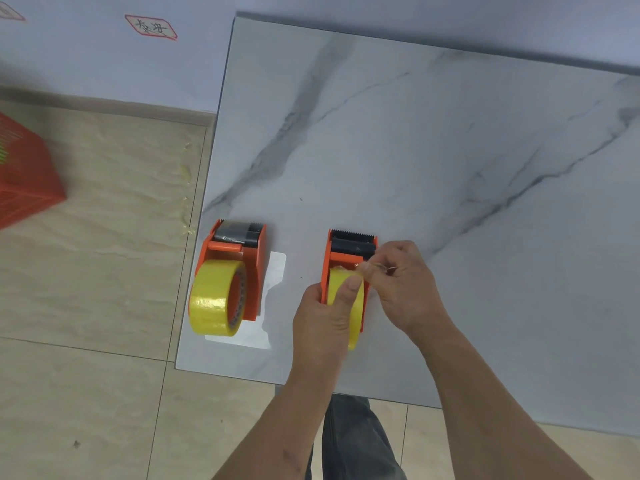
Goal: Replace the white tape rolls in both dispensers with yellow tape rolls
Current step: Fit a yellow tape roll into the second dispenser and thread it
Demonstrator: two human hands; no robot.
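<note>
Threading yellow tape in the second dispenser

On the desk (450,140), near its front-left corner, the left dispenser (251,268) already carries a yellow roll (213,303). The left hand (323,320) grips the right dispenser (346,251) and its roll (341,289); the right hand (401,282) pinches the tape end, probably to be drawn next over the cutter.

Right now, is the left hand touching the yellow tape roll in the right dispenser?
Touching. The head view shows the left hand wrapped around the yellow tape roll, with its thumb pressed flat on the roll's outer face, inside the right dispenser.
</note>
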